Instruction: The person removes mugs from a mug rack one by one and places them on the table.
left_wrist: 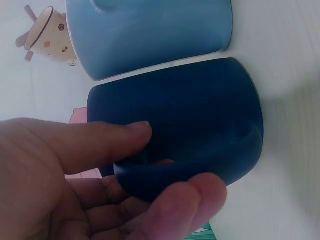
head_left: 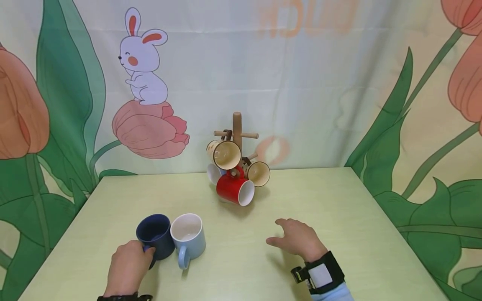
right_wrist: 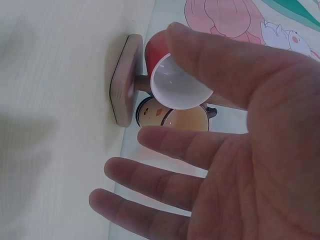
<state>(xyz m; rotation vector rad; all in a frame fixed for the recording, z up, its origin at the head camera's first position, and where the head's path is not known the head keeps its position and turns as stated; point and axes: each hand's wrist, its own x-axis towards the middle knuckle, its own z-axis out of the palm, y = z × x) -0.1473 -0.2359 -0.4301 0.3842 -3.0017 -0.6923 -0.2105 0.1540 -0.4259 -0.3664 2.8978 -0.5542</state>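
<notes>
A dark blue mug (head_left: 162, 244) stands upright on the table at the left. My left hand (head_left: 129, 266) grips its handle; in the left wrist view the thumb and fingers (left_wrist: 172, 207) are curled round the handle (left_wrist: 150, 180). Right beside it stands a light blue mug (head_left: 193, 240), its handle turned towards me. My right hand (head_left: 299, 240) hovers above the table to the right with its fingers spread, holding nothing. In the right wrist view, the red mug (right_wrist: 156, 47) and a cream patterned mug (right_wrist: 150, 112) appear behind the fingers.
A wooden mug tree (head_left: 237, 121) stands at the back middle of the table (head_left: 324, 200). On it hang the red mug (head_left: 229, 188), two cream mugs with dark rims, and a pale mug (head_left: 214, 173) partly hidden behind. A printed curtain (head_left: 316, 83) hangs behind the table.
</notes>
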